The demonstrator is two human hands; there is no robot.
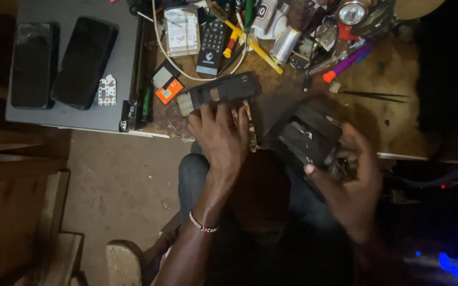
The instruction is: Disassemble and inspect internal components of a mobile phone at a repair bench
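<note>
Left hand (pixel 219 135) is pressed with fingers down on a black slotted frame (pixel 223 90) at the workbench (pixel 393 111) edge. A dark device casing (pixel 306 139) (blurred) is grasped by the right hand (pixel 353 180)

- The left hand (pixel 219 135) reaches far from the body, palm down, fingers spread and slightly curled, the back of the hand facing the camera.
- Its forearm runs near to far, a beaded band at the wrist.
- The right hand (pixel 348 180) sits nearer, to the right, fingers curled in a grip, blurred.
</note>
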